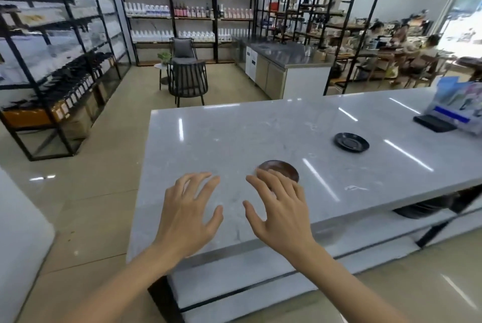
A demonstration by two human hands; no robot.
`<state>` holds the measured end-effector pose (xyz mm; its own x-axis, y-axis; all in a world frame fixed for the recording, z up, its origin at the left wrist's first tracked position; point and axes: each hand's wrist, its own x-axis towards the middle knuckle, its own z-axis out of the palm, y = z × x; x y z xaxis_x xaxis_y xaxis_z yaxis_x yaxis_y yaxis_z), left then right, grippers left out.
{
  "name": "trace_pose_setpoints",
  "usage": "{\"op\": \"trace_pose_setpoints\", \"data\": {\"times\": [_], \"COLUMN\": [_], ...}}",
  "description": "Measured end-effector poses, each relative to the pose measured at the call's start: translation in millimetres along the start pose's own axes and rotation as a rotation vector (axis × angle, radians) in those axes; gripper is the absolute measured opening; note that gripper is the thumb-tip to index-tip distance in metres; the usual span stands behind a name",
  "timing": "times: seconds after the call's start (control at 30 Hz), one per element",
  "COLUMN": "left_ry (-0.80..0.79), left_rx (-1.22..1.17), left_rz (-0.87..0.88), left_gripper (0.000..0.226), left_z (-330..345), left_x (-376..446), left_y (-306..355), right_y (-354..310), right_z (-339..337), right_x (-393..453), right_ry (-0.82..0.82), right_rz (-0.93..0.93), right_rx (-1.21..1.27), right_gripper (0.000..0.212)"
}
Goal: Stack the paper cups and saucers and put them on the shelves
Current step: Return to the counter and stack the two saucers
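Observation:
A brown saucer (283, 169) lies on the grey marble table (234, 135), partly hidden behind the fingers of my right hand (280, 209). That hand hovers over the table with fingers spread, holding nothing. My left hand (189, 214) is beside it to the left, also spread and empty, over bare tabletop. A black saucer (351, 142) rests farther back on the right. No paper cups are in view.
A black device (434, 123) and blue packages (459, 99) stand at the table's far right. A shelf under the table holds dark dishes (422, 209). Black metal racks (52, 43) of bottles line the left and back. Dark chairs (187, 78) stand beyond the table.

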<state>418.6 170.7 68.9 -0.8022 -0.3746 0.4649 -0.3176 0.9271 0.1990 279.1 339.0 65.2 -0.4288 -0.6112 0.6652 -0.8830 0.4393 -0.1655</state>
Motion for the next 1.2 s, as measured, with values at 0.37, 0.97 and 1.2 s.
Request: {"op": "trace_pose_setpoints", "data": {"times": [0.37, 0.97, 1.2], "left_ry": [-0.143, -0.318, -0.342], "left_rx": [-0.141, -0.234, -0.287], "left_rz": [0.078, -0.02, -0.158], "left_gripper": [0.059, 0.064, 0.055], "left_z": [136, 262, 323], "left_x": [137, 286, 347], "left_y": [93, 170, 207], "right_y": [178, 378, 485], "right_z": [29, 54, 70], "right_x": [18, 56, 95], "right_ry": [-0.104, -0.198, -0.296], "right_rz": [0.186, 0.463, 0.457], "right_rx": [-0.076, -0.009, 0.054], "right_gripper": [0.043, 0.053, 0.072]}}
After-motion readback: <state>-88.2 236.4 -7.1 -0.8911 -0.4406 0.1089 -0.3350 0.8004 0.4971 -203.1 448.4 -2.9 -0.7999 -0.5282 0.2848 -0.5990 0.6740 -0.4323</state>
